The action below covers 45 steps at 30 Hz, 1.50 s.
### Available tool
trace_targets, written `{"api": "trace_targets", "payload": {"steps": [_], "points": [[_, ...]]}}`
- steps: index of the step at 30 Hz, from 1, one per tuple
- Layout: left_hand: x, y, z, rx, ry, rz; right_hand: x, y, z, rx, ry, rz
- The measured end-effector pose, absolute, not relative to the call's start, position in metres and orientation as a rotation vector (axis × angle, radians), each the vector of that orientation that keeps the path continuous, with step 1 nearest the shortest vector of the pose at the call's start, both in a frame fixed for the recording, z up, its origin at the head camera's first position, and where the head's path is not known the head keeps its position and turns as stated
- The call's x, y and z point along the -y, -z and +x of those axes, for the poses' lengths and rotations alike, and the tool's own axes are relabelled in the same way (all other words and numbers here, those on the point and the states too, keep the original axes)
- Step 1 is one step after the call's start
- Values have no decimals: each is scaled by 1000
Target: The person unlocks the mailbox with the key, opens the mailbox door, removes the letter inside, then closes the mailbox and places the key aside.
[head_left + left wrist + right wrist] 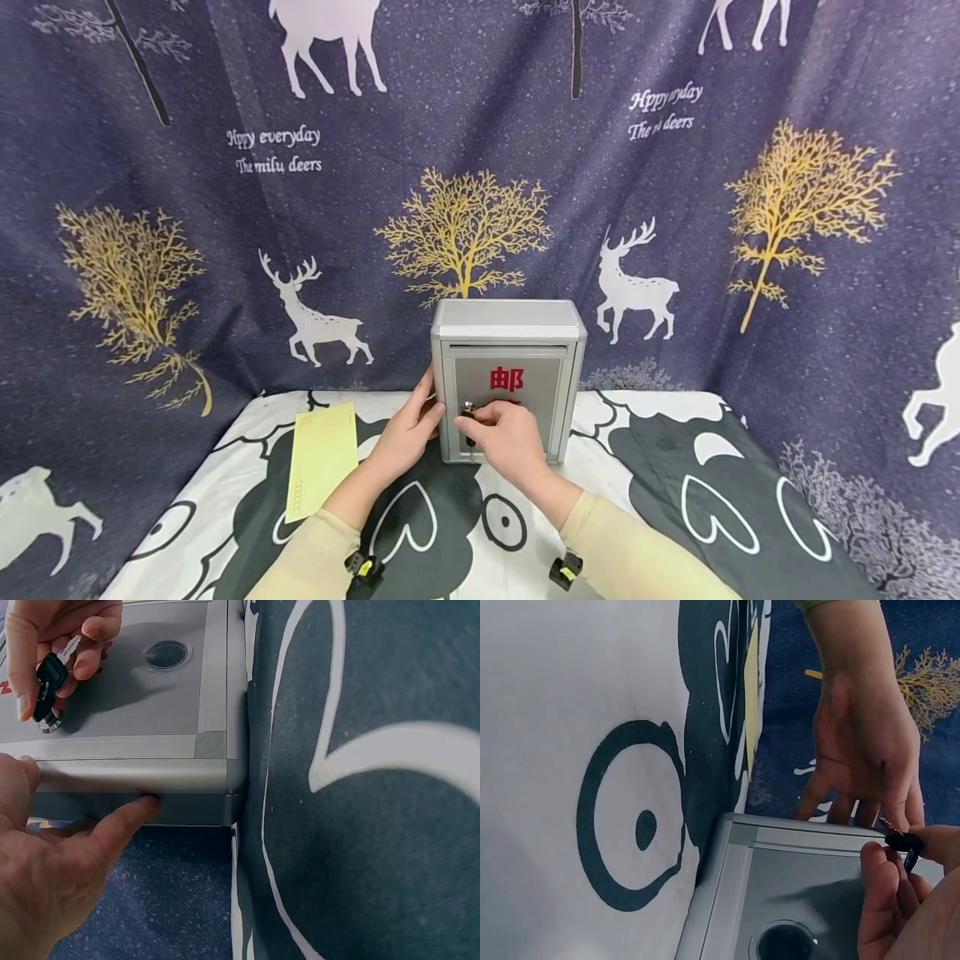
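Observation:
A grey metal mailbox with red characters on its front stands upright before me. My left hand rests against its left side. In the left wrist view, the left thumb and fingers lie along the box's side with fingers extended. My right hand is at the lock on the left of the door, pinching a black-headed key there. A second key hangs or sticks out beside it; the two partly overlap. The door is closed. Whether the key has turned cannot be seen.
A yellow envelope lies to the left on the black-and-white patterned cloth. A round dark window sits low in the mailbox door. Behind the box hangs a dark blue curtain with deer and trees.

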State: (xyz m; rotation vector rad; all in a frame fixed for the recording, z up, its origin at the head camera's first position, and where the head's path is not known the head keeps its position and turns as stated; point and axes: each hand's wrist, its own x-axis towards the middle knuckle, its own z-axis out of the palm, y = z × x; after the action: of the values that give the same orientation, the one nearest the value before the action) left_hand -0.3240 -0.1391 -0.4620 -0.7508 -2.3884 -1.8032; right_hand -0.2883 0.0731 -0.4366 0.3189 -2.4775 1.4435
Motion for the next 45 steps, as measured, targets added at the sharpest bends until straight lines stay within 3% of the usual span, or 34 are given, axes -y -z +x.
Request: {"api": "trace_targets", "payload": {"steps": [16,45], "points": [[139,465,-325,2408,1775,-711,-71,430,-284,2494,-1136,329],[139,466,-325,2397,1784,-725,-72,432,-279,2525,-1220,366]]}}
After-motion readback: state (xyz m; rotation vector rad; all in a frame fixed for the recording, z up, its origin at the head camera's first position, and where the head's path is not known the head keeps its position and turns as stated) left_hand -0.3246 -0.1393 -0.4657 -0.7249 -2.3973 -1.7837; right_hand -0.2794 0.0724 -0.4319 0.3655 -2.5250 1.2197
